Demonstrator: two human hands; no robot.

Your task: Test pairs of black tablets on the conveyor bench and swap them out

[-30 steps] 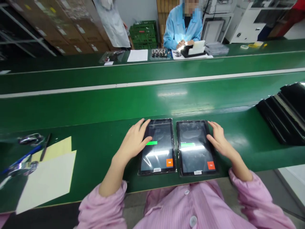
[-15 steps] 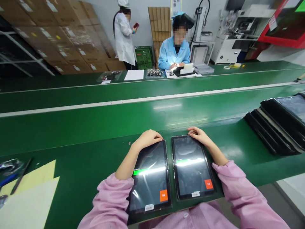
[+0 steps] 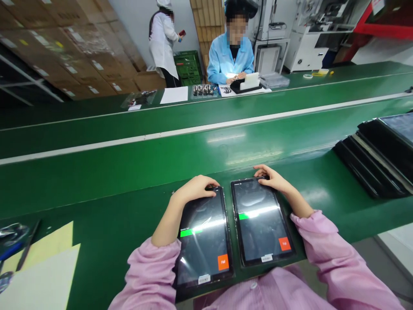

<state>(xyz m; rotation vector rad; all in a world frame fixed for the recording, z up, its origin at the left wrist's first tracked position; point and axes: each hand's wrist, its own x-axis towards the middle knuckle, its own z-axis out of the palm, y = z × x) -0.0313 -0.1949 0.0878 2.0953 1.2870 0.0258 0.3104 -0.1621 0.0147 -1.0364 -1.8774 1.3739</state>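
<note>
We have the left tablet and the right tablet lying flat, screens up, side by side with a narrow gap, along the near edge of the counter. Both have black frames and lit dark screens. On each we see a green bar, an orange-red "Fail" square at lower right, and a white label on the bottom frame.

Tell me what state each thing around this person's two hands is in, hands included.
Left tablet: lying flat, screen on, reading "Fail".
Right tablet: lying flat, screen on, also reading "Fail".
Left hand: loosely bent over the left tablet's far edge.
Right hand: open, at the right tablet's far edge.
Pink sleeves: pushed up.
Black stack: piled unevenly.
</note>
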